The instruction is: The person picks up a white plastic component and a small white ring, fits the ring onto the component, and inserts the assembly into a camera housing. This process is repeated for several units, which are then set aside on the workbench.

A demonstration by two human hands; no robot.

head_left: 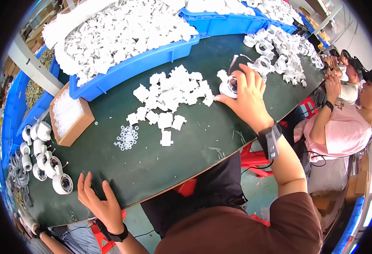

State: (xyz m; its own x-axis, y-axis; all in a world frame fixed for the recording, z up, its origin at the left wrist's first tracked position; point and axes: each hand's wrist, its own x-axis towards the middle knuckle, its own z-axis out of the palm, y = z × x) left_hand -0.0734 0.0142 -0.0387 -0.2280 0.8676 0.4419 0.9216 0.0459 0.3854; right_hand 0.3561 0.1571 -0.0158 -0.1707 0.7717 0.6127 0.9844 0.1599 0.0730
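My right hand [250, 96] is closed around a white round housing [226, 88], thumb at its near side and fingers over its far side. Dark electronics show inside its opening, and thin wires rise behind it. My left hand [100, 204] has its fingers apart and holds nothing, low over the near left of the table. Beside it stands a white housing with a circuit inside [62, 183], at the near end of a group of similar ones. Between my hands lie a heap of small white plastic pieces [173, 91] and a cluster of small clear rings [127, 138].
A cardboard box of clear small parts [75, 125] stands at the left. A blue bin [137, 61] heaped with white pieces is behind it. White ring-shaped housings [281, 53] spread over the far right. Co-workers sit along the right; one wears a pink shirt [342, 131].
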